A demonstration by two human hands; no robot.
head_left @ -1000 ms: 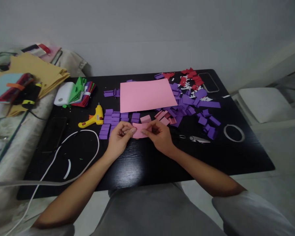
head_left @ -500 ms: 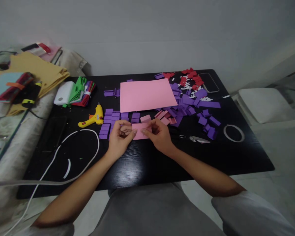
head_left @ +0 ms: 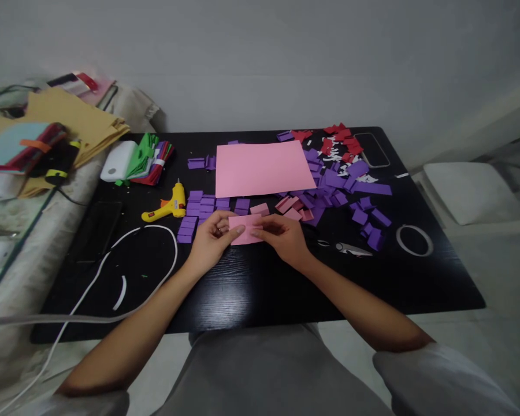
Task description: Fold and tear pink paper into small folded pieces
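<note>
A small piece of pink paper (head_left: 244, 236) is pinched between my two hands above the near middle of the black table. My left hand (head_left: 212, 240) grips its left side with thumb and fingers. On the right side, the thumb and fingers of my right hand (head_left: 285, 238) close on it. A faint crease seems to run across the piece. Just beyond my hands lie folded pink paper pieces (head_left: 260, 209) and rows of folded purple paper pieces (head_left: 195, 207). Farther back, a large pink sheet (head_left: 264, 169) lies flat.
A yellow glue gun (head_left: 167, 207) and a looped white cable (head_left: 173, 245) are at left. Scissors (head_left: 353, 249) and a pale ring (head_left: 414, 241) lie right. Purple pieces (head_left: 335, 178) and red scraps (head_left: 342, 138) are heaped at back right. Bundled coloured paper (head_left: 156, 164) sits back left.
The view has shifted slightly, so the table things appear a little farther right. Both hands keep hold of the pink paper; the right fingers look more stretched out along its edge.
</note>
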